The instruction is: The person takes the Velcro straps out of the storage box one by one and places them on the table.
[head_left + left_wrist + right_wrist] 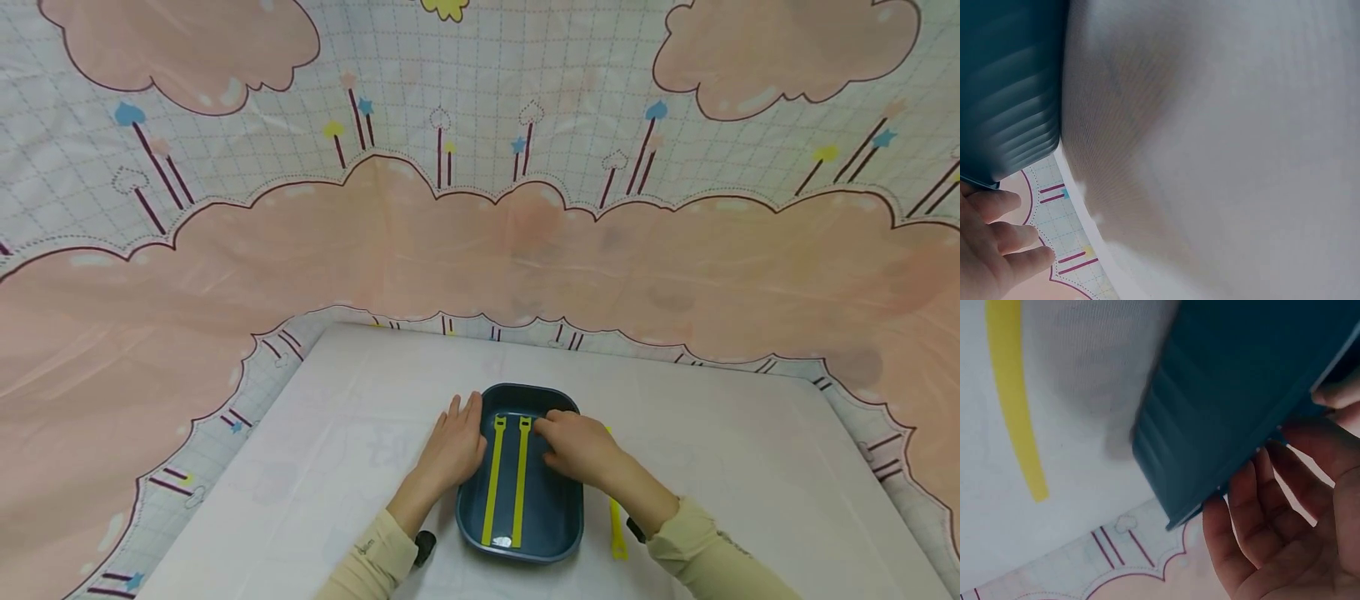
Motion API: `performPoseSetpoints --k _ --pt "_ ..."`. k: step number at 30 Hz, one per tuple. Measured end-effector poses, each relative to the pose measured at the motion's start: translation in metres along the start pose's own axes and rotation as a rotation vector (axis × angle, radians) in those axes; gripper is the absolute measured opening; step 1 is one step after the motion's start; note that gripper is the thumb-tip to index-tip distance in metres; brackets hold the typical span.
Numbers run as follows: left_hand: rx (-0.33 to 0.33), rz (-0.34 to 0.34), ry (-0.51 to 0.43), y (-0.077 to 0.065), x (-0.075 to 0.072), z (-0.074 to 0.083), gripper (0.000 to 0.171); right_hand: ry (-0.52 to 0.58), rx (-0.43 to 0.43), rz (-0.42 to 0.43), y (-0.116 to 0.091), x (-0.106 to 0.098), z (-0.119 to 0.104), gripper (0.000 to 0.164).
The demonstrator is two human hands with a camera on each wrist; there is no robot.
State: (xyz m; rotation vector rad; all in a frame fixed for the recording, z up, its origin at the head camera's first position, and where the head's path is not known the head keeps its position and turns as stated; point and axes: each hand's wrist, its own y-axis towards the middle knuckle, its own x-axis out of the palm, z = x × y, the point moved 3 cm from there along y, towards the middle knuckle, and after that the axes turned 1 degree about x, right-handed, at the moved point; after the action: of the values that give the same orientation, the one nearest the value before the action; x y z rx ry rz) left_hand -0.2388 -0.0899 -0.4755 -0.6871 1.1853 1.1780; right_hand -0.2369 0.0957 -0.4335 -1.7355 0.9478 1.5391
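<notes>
A dark blue rectangular tray (562, 517) stands on the white table. Inside it, side by side and lengthwise, lie two yellow strap-like cable ties, a left one (492, 483) and a right one (520, 483), their slotted heads at the far end. My left hand (453, 446) rests against the tray's left rim, its fingers extended. Over the right rim reaches my right hand (581, 446), index finger beside the right tie's head and thumb apart from it. In the right wrist view the rim hides its fingertips. Another yellow tie (617, 533) lies on the table, partly under the right forearm.
The white table (360, 400) extends around the tray on all sides. Behind and beside it hangs a pink and white cloth (450, 250) printed with clouds. Black devices are at the left cuff (424, 546) and right cuff (636, 530).
</notes>
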Motion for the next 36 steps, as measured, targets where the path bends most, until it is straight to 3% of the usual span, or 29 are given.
performPoseSetpoints --k 8,14,23,36 --pt "-0.009 -0.025 -0.009 0.000 0.000 -0.001 0.058 -0.034 -0.101 -0.089 0.006 0.013 -0.012 0.028" --pt "-0.020 -0.046 -0.027 0.000 -0.001 -0.001 0.058 -0.120 -0.193 -0.092 0.006 0.026 -0.018 0.025" --pt "-0.007 -0.031 -0.015 0.000 -0.003 0.001 0.057 -0.182 -0.199 -0.111 0.008 0.038 -0.022 0.025" --pt "-0.006 -0.016 -0.018 -0.001 -0.003 0.000 0.057 -0.210 -0.211 -0.094 0.008 0.039 -0.023 0.018"
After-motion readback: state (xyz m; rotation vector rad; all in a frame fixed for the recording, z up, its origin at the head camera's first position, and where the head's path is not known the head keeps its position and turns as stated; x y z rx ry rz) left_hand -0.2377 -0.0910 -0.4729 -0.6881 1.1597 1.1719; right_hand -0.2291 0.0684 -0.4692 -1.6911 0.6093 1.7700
